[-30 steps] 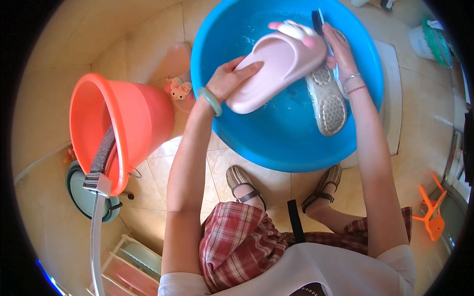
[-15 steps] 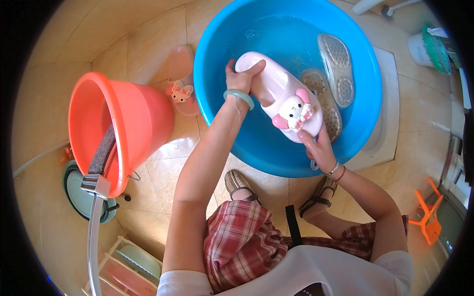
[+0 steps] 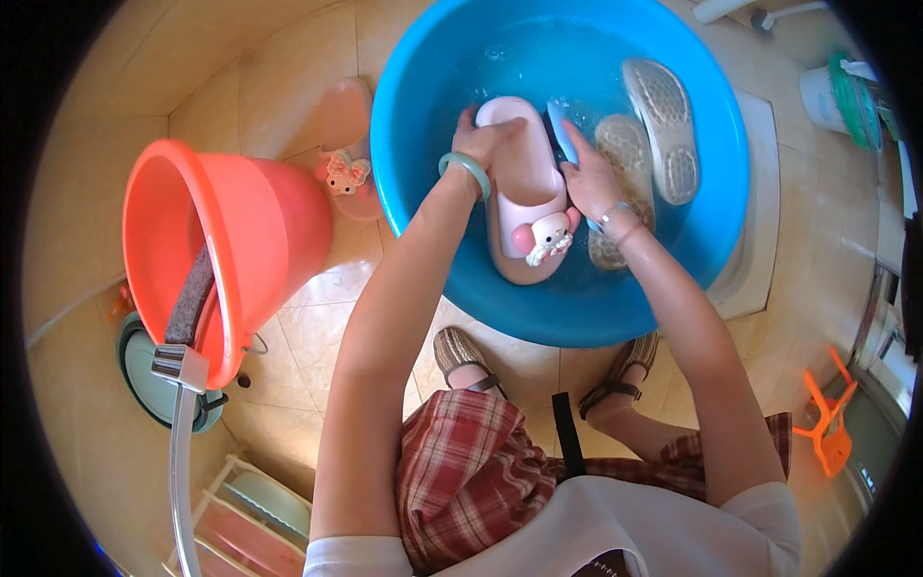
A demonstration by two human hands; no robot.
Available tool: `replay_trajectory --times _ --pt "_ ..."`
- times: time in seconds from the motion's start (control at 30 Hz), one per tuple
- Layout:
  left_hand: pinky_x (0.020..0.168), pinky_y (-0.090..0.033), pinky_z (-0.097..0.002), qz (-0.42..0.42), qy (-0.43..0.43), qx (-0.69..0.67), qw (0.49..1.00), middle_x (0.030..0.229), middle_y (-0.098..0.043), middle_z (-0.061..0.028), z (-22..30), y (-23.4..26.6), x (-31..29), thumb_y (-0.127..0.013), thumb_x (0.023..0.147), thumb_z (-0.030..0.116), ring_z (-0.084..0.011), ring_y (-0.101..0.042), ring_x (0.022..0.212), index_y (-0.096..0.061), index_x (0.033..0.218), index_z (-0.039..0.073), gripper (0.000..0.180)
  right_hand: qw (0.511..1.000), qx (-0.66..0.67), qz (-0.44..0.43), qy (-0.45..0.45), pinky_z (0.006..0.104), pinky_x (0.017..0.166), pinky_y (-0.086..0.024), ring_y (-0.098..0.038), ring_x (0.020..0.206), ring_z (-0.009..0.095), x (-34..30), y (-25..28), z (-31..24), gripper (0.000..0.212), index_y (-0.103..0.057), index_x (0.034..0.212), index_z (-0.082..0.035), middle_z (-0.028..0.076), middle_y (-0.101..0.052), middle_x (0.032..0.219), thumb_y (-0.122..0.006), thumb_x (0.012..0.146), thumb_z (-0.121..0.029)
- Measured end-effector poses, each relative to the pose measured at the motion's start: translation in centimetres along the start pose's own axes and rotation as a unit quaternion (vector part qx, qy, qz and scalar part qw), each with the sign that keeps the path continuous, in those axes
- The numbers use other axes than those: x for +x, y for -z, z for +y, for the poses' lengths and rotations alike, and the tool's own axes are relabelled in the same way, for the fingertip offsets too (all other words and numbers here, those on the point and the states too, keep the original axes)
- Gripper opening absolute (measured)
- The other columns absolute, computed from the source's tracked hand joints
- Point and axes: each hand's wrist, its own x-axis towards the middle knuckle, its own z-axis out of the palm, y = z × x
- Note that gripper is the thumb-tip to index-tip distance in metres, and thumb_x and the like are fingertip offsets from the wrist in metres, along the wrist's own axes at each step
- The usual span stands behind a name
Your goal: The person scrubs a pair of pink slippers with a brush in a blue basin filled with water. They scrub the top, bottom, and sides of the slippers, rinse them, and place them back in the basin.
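A pale pink slipper (image 3: 529, 178) with a white and pink cartoon head on its strap lies in the water of a large blue basin (image 3: 409, 207), sole down. My left hand (image 3: 484, 144) is closed on the slipper's heel end, thumb over the inside edge. Just right of the slipper, my right hand (image 3: 591, 183) grips a light-blue brush (image 3: 561, 135); its far end sticks out past the fingers and the rest is mostly covered. Two pale shoes, one nearer (image 3: 623, 159) and one farther right (image 3: 663, 125), lie soles up in the basin beside my right hand.
A coral bucket (image 3: 279, 216) stands at left, with a metal bar and grey pad (image 3: 190, 298) across its rim. Behind it, another pink slipper (image 3: 346, 154) lies on the tiled floor. A folded green basin (image 3: 144, 365) leans at left; an orange plastic stool-like frame (image 3: 832, 423) is at right.
The slipper has gone from tilted in both hands to lower in the basin, toe nearer me. My right hand has left its toe and moved up beside it, with the brush now showing.
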Motion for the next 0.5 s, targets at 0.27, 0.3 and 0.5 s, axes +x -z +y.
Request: replay_trajectory --times 0.27,0.3,0.5 --pt "0.090 -0.050 -0.0407 0.085 -0.083 0.181 0.976 0.119 -0.062 -0.0276 -3.8 1.6 2.4 -0.068 0.078 0.062 -0.0368 -0.063 0.108 -0.056 0.122 -0.009 0.084 0.978 -0.003 0.092 0.189 0.0455 0.072 -0.050 -0.062 0.079 0.039 -2.7 0.3 -2.6 0.048 -0.050 0.138 -0.020 0.022 -0.061 0.089 -0.055 0.092 -0.010" --pt "0.091 -0.048 -0.0409 0.056 -0.137 0.215 0.965 0.118 -0.061 -0.0310 -4.5 2.0 3.3 -0.058 0.081 0.070 -0.0389 -0.061 0.111 -0.057 0.118 -0.013 0.091 0.978 -0.037 0.057 0.196 0.0451 0.070 -0.050 -0.061 0.076 0.038 -3.9 1.0 -2.8 0.048 -0.050 0.138 -0.021 0.020 -0.059 0.087 -0.055 0.092 -0.010" --pt "0.097 -0.044 -0.0412 0.035 -0.058 0.252 0.965 0.119 -0.060 -0.0322 -4.5 1.1 3.7 -0.039 0.085 0.078 -0.0413 -0.057 0.117 -0.056 0.121 -0.015 0.102 0.974 -0.156 -0.056 0.152 0.0457 0.066 -0.051 -0.063 0.075 0.037 -4.6 3.1 -4.0 0.052 -0.047 0.142 -0.023 0.016 -0.063 0.087 -0.053 0.091 -0.012"
